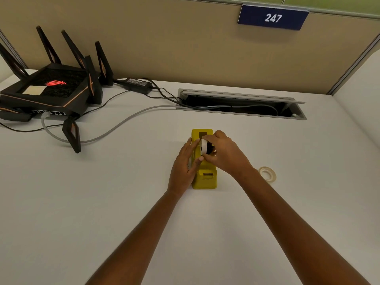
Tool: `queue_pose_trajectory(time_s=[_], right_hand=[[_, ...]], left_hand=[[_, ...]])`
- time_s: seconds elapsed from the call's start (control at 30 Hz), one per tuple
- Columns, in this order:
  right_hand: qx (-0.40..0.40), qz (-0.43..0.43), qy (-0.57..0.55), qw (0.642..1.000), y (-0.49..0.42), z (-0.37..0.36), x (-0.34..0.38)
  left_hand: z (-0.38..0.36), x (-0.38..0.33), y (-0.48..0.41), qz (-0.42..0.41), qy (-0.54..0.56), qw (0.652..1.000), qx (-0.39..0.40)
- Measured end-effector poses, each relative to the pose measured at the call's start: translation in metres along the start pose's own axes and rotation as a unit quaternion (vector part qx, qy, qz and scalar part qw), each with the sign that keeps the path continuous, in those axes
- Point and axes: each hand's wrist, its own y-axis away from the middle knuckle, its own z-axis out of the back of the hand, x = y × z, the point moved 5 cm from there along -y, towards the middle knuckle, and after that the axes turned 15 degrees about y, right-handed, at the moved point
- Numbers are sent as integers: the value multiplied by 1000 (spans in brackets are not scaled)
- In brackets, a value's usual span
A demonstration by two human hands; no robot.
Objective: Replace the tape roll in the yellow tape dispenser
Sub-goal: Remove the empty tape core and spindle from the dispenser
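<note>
tape roll (203, 146), white and standing on edge with a dark hub showing at its centre, sits at the top of the yellow tape dispenser (204, 177), roughly over the mid-section where the cradle would be; whether it rests in the slot or is held just above it cannot be told. right hand (224, 155) is curled over it from the right, fingertips closed around the rim and hub, so this hand has the roll. left hand (185, 165) lies flat along the dispenser's left wall, fingers mostly straight and pressing rather than wrapped, thumb reaching across toward the roll; it looks like a bracing hold on the body.

dispenser's long axis runs away from the person, near end with a small recessed window facing them, far end with a dark opening. the roll's flat faces point left and right, so its axle lies across that long axis, and any lift or seating would go straight up or down between the two side walls. the right hand is the nearer one for that move.

second roll (267, 174), clear and pale, lies flat on the white desk (102, 202) to the right, well apart from the dispenser. which roll is the new one is not certain
</note>
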Motion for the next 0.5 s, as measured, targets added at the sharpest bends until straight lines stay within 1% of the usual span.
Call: queue_pose_trajectory(time_s=[0.17, 0.5], right_hand=[[-4, 8, -1, 1000, 7, -1, 2], [-37, -15, -21, 999, 15, -3, 1]], left_hand=[[-1, -8, -2, 33, 49, 998, -22], [4, -5, -13, 56, 30, 998, 18]])
